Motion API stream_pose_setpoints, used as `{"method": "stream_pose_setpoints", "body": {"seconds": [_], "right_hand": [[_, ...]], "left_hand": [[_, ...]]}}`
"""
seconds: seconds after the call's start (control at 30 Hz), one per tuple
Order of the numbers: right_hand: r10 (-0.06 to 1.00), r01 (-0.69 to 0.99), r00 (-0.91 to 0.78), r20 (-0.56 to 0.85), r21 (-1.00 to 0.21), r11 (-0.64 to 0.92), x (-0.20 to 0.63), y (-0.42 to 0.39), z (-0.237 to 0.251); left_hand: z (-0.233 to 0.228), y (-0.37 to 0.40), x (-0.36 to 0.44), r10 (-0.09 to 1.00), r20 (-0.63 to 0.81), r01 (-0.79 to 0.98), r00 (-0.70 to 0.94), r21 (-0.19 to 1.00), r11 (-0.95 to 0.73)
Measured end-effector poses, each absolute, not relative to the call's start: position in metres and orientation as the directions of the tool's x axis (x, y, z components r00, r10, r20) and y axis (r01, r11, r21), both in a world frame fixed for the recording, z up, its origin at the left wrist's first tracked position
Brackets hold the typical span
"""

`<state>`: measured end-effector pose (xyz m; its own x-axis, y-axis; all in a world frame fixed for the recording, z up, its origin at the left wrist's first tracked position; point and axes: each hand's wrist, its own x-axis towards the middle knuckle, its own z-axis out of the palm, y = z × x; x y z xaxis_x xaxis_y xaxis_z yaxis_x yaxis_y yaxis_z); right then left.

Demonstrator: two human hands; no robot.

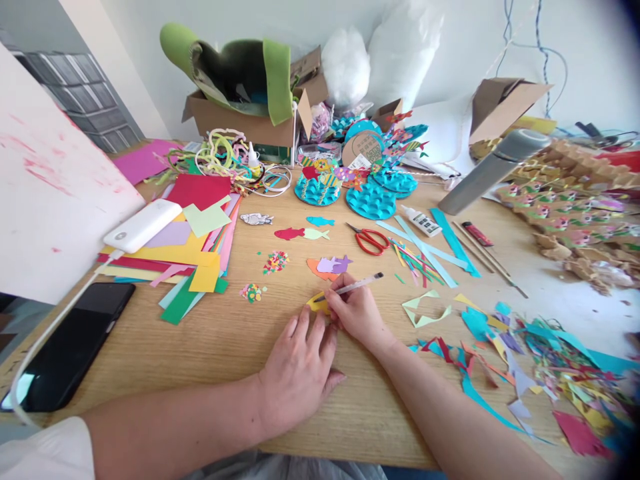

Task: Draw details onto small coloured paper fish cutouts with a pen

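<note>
left hand (298,368) just below yellow cutout (319,305)

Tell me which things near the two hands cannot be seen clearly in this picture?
Head view only:
- yellow paper piece: mostly covered by both hands, shape unclear.
- pen tip: hidden behind the right hand.
- left hand fingertips: whether they press the paper is unclear.
- confetti pile: pieces too small to tell.

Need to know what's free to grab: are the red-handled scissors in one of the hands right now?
No, the red-handled scissors lie on the table, apart from both hands; the right hand holds a pen.
</note>
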<state>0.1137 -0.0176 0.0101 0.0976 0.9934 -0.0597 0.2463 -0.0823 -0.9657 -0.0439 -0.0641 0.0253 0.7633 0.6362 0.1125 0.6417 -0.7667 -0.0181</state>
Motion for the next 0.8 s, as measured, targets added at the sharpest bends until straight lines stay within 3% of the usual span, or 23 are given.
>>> {"method": "stream_pose_setpoints", "body": {"seconds": [0.8], "right_hand": [[0.993,0.233,0.099,-0.07,-0.968,-0.091,0.1145,-0.0176,0.0093]], "left_hand": [[0.0262,-0.0628,-0.0434,0.636,0.085,0.639,0.767,-0.013,-0.769]]}}
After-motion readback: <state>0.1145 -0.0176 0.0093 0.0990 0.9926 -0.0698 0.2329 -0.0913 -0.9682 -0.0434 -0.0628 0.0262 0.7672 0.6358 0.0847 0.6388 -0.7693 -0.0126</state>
